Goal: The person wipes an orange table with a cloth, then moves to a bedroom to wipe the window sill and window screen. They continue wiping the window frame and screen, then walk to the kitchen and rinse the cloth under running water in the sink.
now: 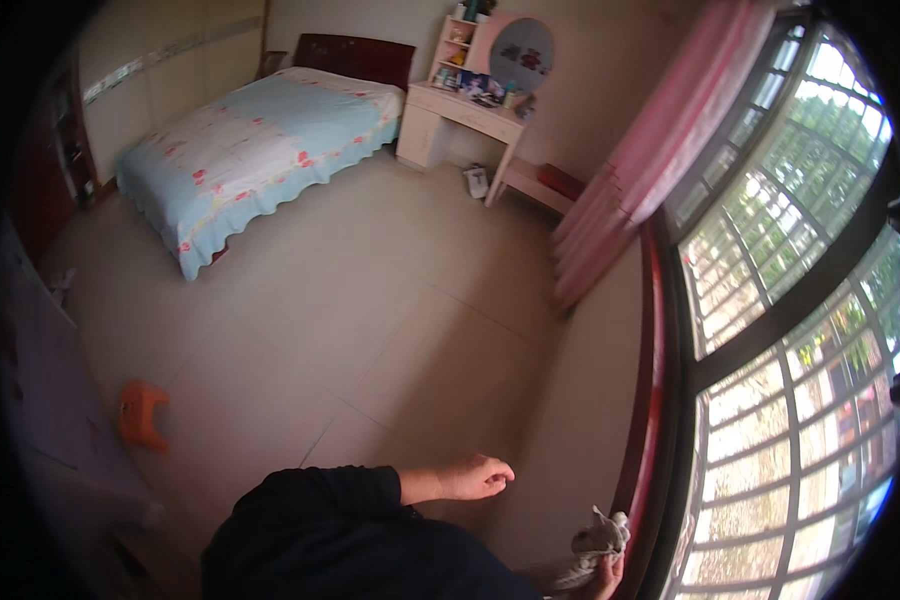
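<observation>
My left hand (478,478) hangs over the floor in front of my body, its fingers curled, with no object visible in it. Down at the lower right, my right hand (610,576) is closed on a crumpled grey cloth (598,541), close beside the dark red window sill (640,450). Part of the cloth and of that hand is cut off or in shadow. The dark sleeve of my left arm crosses the bottom of the view.
A barred window (772,330) fills the right side, with a pink curtain (645,157) at its far end. Beyond the tiled floor stand a bed (255,142) and a dressing table (465,112) with a round mirror. An orange plastic stool (142,414) is at the left.
</observation>
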{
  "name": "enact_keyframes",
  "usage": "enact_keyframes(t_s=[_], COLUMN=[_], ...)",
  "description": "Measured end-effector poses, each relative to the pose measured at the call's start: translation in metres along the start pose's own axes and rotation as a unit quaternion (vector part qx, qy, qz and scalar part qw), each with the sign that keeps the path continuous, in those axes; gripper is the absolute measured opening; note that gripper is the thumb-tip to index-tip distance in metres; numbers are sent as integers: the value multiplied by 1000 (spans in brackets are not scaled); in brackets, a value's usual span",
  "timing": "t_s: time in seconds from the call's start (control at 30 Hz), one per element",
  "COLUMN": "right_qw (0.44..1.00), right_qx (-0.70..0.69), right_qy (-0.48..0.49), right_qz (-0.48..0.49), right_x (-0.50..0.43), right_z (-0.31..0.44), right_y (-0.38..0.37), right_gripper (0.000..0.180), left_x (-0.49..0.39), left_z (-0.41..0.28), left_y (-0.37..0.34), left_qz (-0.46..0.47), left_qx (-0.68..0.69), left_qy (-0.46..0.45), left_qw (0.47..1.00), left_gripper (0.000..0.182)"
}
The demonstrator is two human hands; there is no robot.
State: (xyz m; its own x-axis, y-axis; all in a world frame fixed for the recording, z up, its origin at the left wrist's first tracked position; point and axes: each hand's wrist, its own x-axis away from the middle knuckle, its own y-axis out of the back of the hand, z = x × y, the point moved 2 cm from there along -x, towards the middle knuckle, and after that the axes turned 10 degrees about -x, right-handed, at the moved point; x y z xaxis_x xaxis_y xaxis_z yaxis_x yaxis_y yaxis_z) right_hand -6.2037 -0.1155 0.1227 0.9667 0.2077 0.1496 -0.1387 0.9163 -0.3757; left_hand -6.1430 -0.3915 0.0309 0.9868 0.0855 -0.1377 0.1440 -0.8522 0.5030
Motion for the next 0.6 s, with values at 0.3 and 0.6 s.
enact_keyframes(t_s=[0.3,0.6], right_qw=[936,763], right_qx=[-1,-67], right_qy=[-194,-377], right_qz=[293,520], right_x=[-81,-151], right_z=[-94,-198], right_y=[-194,-386], right_gripper=[47,30], left_x=[37,62], left_z=[71,104], left_y=[78,167], left_qz=[8,-130], left_qx=[17,75], left_qy=[83,277], left_qw=[996,949], left_gripper=[40,76])
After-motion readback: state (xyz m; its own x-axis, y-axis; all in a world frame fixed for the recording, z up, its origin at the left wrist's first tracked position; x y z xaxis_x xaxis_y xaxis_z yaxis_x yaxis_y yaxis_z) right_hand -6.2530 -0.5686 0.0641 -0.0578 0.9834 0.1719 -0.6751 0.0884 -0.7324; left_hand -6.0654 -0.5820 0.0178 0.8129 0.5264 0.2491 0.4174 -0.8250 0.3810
